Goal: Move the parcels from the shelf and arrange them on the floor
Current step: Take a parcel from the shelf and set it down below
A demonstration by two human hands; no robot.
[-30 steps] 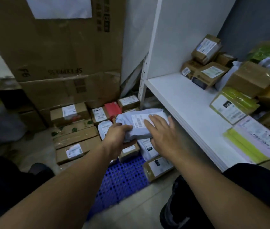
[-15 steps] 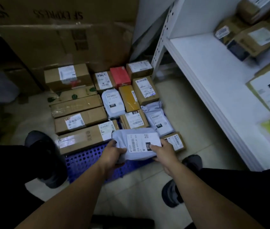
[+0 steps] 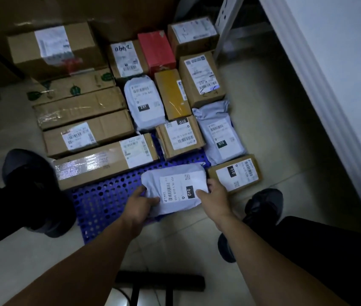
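A grey poly-bag parcel (image 3: 175,186) with a white label marked 010 lies low over the blue perforated pallet (image 3: 100,202). My left hand (image 3: 138,203) grips its left end and my right hand (image 3: 216,195) grips its right end. Beyond it, several parcels lie in rows on the pallet: long brown boxes (image 3: 91,138) on the left, grey bags (image 3: 144,102) and small boxes (image 3: 180,135) in the middle, a red box (image 3: 156,49) at the back. A small labelled box (image 3: 235,173) sits just right of the held parcel. The white shelf (image 3: 329,85) edge runs down the right side.
Large cardboard cartons (image 3: 53,47) stand against the back. My shoes (image 3: 31,182) (image 3: 263,206) rest on the tiled floor on either side of the pallet. A dark stool frame (image 3: 159,281) sits below between my legs. The shelf's white upright (image 3: 228,21) stands at the back right.
The grey parcel came down from shelf height toward the pallet's near edge with both hands still on it. My view tilted down, so the shelf's contents left the frame.
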